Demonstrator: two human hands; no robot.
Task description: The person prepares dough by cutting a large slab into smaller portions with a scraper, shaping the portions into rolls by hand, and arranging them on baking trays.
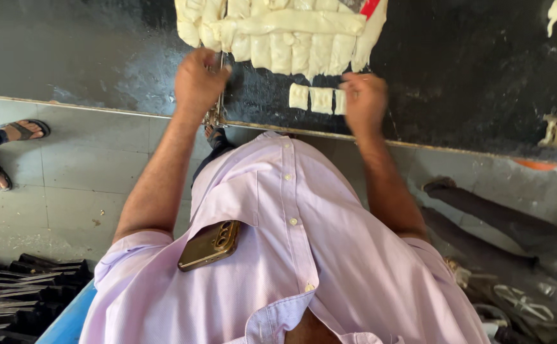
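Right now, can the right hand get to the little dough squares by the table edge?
Probably yes. The right hand already rests beside the three small dough squares on the dark table, seemingly touching the nearest, and nothing lies between them.

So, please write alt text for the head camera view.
Seen from above, a person's left hand grips a metal tool while the right hand touches small cut dough pieces on a dark worktop, below a larger dough slab.
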